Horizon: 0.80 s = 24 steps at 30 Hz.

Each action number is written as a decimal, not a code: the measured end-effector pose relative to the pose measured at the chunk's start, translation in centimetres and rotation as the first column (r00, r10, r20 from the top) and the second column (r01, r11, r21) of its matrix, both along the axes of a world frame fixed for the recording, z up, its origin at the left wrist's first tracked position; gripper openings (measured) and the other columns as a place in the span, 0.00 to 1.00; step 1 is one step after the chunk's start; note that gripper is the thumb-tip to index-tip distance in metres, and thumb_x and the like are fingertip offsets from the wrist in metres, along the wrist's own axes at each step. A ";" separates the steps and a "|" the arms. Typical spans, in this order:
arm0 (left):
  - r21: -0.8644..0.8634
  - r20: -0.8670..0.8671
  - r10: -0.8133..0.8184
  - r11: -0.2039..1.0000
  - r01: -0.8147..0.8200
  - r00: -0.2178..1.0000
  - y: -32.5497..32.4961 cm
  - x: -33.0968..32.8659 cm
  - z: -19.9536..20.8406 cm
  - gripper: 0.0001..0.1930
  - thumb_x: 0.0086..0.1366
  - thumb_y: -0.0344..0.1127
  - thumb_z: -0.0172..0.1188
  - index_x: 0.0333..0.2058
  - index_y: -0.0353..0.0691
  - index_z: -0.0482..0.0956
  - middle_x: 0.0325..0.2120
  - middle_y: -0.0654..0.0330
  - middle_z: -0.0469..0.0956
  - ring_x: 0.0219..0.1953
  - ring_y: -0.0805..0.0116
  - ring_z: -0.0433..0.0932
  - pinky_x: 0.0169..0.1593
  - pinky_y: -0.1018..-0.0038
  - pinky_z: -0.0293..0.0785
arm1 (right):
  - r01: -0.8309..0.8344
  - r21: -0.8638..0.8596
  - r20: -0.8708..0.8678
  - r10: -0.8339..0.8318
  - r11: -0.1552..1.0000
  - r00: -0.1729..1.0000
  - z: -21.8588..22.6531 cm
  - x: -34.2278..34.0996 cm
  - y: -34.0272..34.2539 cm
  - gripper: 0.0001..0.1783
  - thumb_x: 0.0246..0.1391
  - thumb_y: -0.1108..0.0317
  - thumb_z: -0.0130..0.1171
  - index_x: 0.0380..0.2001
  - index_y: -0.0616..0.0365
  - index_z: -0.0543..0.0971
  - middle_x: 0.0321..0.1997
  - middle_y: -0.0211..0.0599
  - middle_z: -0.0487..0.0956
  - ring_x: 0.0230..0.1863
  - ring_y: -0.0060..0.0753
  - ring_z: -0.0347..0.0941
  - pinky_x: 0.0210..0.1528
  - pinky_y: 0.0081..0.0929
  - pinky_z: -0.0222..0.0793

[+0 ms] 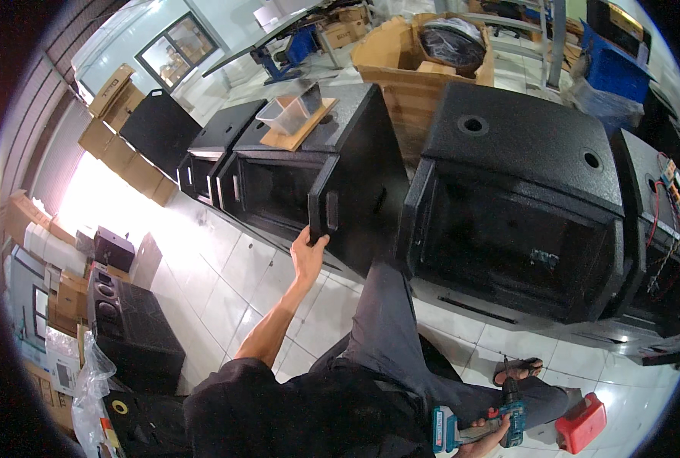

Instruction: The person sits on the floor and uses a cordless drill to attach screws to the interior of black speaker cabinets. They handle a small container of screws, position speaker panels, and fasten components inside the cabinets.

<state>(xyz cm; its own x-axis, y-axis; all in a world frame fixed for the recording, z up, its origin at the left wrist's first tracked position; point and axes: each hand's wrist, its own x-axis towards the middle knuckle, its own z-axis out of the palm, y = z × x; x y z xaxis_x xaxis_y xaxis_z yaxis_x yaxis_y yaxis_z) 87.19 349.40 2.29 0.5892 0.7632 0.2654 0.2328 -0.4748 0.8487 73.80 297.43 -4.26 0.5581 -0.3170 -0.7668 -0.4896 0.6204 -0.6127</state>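
Note:
My left hand [308, 256] reaches forward, its fingers closed round the lower front edge of a black speaker cabinet [359, 179] that has an open front and a slot in its side edge. Low on the right, my right hand [486, 441] grips a teal cordless drill [512, 412] by its handle; its chuck points away from me. To the right of the held cabinet stands a larger black speaker cabinet [523, 172], its front open and dark inside. On top of the left cabinet lies a wooden board [298, 137] with a clear plastic tub [282, 116] on it.
Another cabinet [672, 198] at far right carries loose wires. Behind the row is an open cardboard box [386, 57] with a wrapped round speaker. A red plastic container [583, 422] stands on the tiled floor [263, 259] by my foot. More black speakers [145, 328] and cartons are at left.

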 end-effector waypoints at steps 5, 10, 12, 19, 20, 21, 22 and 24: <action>0.361 -0.117 0.008 0.932 0.035 0.993 3.2 -0.4 5.2 0.13 0.61 0.40 0.60 0.30 0.33 0.80 0.19 0.55 0.77 0.21 0.71 0.72 0.29 0.71 0.67 | -0.015 0.005 -0.001 0.015 1.000 1.000 1.8 2.3 4.4 0.26 0.57 0.43 0.47 0.49 0.51 0.72 0.47 0.36 0.75 0.44 0.33 0.66 0.46 0.34 0.61; 0.632 0.107 0.001 0.772 -0.069 0.994 10.5 9.2 16.5 0.15 0.65 0.40 0.54 0.28 0.33 0.80 0.24 0.46 0.78 0.26 0.61 0.79 0.31 0.67 0.69 | 0.049 -0.019 -0.062 -0.050 0.999 0.997 0.8 3.7 5.8 0.27 0.56 0.44 0.50 0.51 0.51 0.70 0.46 0.37 0.74 0.40 0.30 0.65 0.43 0.32 0.59; 0.680 -0.034 -0.032 0.731 0.046 0.999 19.6 12.6 19.6 0.13 0.63 0.37 0.56 0.37 0.34 0.82 0.32 0.50 0.82 0.30 0.65 0.80 0.37 0.70 0.74 | 0.206 -0.062 -0.130 -0.212 0.977 0.968 0.7 5.1 6.7 0.18 0.53 0.49 0.57 0.41 0.47 0.71 0.28 0.32 0.78 0.18 0.23 0.65 0.19 0.23 0.62; 0.419 -0.736 -0.076 0.730 0.541 0.673 36.6 17.0 21.4 0.19 0.63 0.43 0.56 0.21 0.32 0.75 0.13 0.59 0.70 0.17 0.70 0.68 0.21 0.68 0.63 | 0.160 0.082 0.038 -0.163 0.984 0.986 2.1 4.4 7.3 0.18 0.52 0.57 0.59 0.42 0.55 0.70 0.29 0.43 0.80 0.18 0.30 0.71 0.20 0.31 0.71; 0.422 -0.747 -0.035 0.746 0.515 0.664 36.2 18.2 19.6 0.19 0.63 0.43 0.56 0.22 0.32 0.75 0.13 0.59 0.70 0.17 0.70 0.68 0.22 0.68 0.64 | 0.162 0.095 0.066 -0.169 0.982 0.983 2.8 4.0 6.9 0.18 0.52 0.59 0.59 0.42 0.56 0.70 0.29 0.45 0.80 0.18 0.31 0.71 0.20 0.32 0.71; 0.434 -0.750 0.016 0.766 0.474 0.661 35.6 17.6 19.6 0.18 0.63 0.43 0.56 0.22 0.32 0.75 0.14 0.59 0.70 0.18 0.70 0.68 0.22 0.68 0.64 | 0.173 0.107 0.078 -0.182 0.979 0.980 2.9 3.3 6.6 0.19 0.52 0.60 0.59 0.43 0.57 0.70 0.29 0.45 0.80 0.18 0.31 0.71 0.20 0.32 0.71; 0.445 -0.753 0.054 0.776 0.447 0.656 34.8 16.9 19.5 0.18 0.63 0.43 0.56 0.23 0.32 0.75 0.15 0.59 0.70 0.18 0.70 0.68 0.22 0.68 0.64 | 0.167 0.126 0.086 -0.178 0.978 0.980 2.9 2.4 6.3 0.19 0.52 0.60 0.59 0.43 0.58 0.69 0.29 0.45 0.80 0.18 0.31 0.71 0.19 0.32 0.71; 0.472 -0.736 0.113 0.792 0.387 0.667 33.9 14.9 20.7 0.17 0.64 0.42 0.56 0.24 0.32 0.75 0.16 0.59 0.71 0.19 0.70 0.69 0.23 0.68 0.64 | 0.146 0.141 0.099 -0.161 0.979 0.982 3.4 0.8 5.5 0.18 0.53 0.61 0.60 0.43 0.58 0.70 0.29 0.44 0.80 0.18 0.31 0.72 0.19 0.32 0.71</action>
